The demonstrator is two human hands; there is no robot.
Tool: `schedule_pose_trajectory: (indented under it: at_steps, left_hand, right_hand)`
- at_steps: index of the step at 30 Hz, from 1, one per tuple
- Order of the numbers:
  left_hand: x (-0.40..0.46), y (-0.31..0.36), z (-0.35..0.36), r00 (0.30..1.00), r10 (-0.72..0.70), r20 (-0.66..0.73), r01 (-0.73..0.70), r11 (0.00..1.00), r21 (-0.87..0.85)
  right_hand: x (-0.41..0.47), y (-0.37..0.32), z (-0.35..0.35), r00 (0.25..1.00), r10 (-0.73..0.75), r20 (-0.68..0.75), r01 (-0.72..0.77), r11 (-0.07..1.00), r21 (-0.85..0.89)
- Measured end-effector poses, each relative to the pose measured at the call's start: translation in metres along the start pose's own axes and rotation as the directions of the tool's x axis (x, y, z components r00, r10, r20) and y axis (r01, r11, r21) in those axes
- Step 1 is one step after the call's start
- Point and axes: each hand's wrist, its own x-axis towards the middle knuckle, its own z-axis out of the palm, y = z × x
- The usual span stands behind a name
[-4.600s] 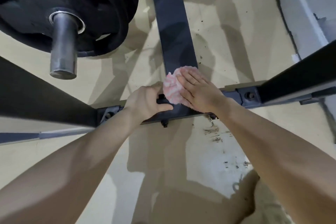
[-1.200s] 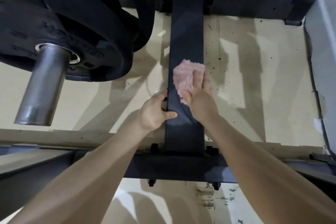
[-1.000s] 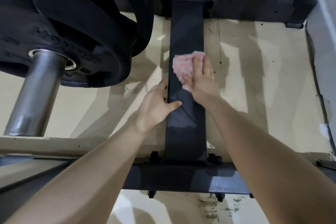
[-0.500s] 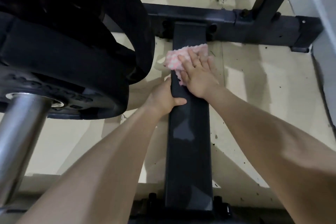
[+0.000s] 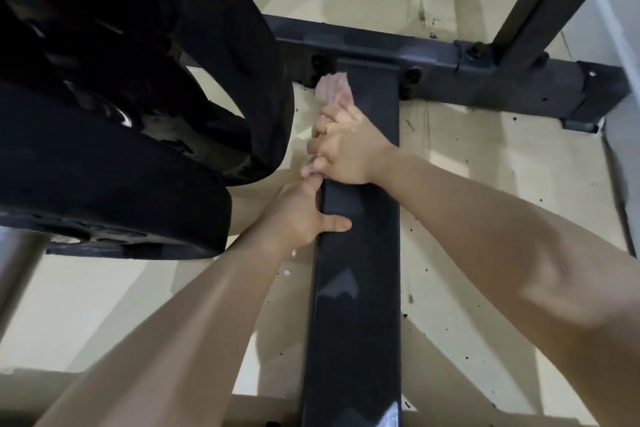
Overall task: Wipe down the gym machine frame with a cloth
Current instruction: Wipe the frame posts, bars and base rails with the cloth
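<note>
**Cloth at far end of floor beam, both hands on frame**

Far left: black weight plates (image 5: 131, 107) fill the upper left, stacked on a steel sleeve (image 5: 17, 274) that shows only at the left edge, blurred. Left hand (image 5: 304, 215) grips the left edge of the dark floor beam (image 5: 356, 305), thumb lying across the beam top, fingers wrapped down the side, out of sight. Just beyond it and touching it, right hand (image 5: 346, 146) lies over the beam's left edge, fingers curled onto the pink cloth (image 5: 335, 88), ring on one finger. Cloth pokes out past the fingertips, against the beam's left side close to where it meets the cross member (image 5: 485, 80). Bolts sit at that joint. Right: an upright post (image 5: 540, 0) rises from the cross member; speckled beige floor (image 5: 485, 184) below; pale wall (image 5: 623, 114) at the right edge
</note>
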Motion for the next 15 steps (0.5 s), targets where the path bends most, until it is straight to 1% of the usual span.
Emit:
schedule_pose_trajectory:
  at_steps: [1,2,4,6,8,9,10,11,12,13,15]
  left_hand:
    - [0.000,0.000,0.000,1.000,-0.002,0.006,0.002,1.000,0.000]
    - [0.000,0.000,0.000,1.000,-0.007,0.012,0.007,1.000,-0.021]
    - [-0.001,-0.003,0.001,0.999,-0.029,0.022,0.031,0.998,-0.055]
    - [-0.002,-0.005,0.002,0.998,-0.052,0.022,0.053,0.997,-0.054]
    - [-0.002,-0.008,0.003,0.999,-0.051,0.019,0.052,0.997,-0.058]
    - [-0.002,-0.008,0.003,0.999,-0.043,0.020,0.044,0.998,-0.055]
    - [-0.002,-0.007,0.002,0.999,-0.035,0.021,0.036,0.998,-0.045]
    - [-0.003,-0.006,0.002,0.999,-0.031,0.017,0.032,0.999,-0.030]
    - [-0.003,-0.005,0.002,0.999,-0.029,0.014,0.029,0.999,-0.025]
    - [-0.003,-0.005,0.002,0.999,-0.029,0.014,0.030,0.999,-0.030]
    - [-0.003,-0.004,0.002,0.999,-0.044,0.025,0.045,0.997,-0.059]
  right_hand:
    - [0.001,0.001,-0.001,1.000,-0.028,0.014,0.028,0.999,-0.014]
    - [0.006,0.007,-0.003,1.000,-0.010,0.029,0.010,1.000,-0.011]
    - [0.025,0.021,-0.004,0.993,0.111,0.033,-0.112,0.993,0.047]
    - [0.036,0.027,-0.004,0.978,0.211,-0.004,-0.207,0.966,0.155]
    - [0.026,0.019,-0.001,0.967,0.248,-0.062,-0.226,0.942,0.250]
    - [0.017,0.011,0.002,0.975,0.191,-0.116,-0.160,0.959,0.235]
    - [0.007,0.003,0.006,0.984,0.109,-0.143,-0.081,0.979,0.185]
    - [0.002,0.002,0.009,0.989,0.063,-0.131,-0.044,0.989,0.140]
    - [0.003,0.007,0.008,0.992,0.054,-0.115,-0.039,0.991,0.131]
    - [0.009,0.016,0.005,0.990,0.101,-0.103,-0.084,0.984,0.155]
    - [0.024,0.034,0.003,0.957,0.284,-0.053,-0.262,0.932,0.252]
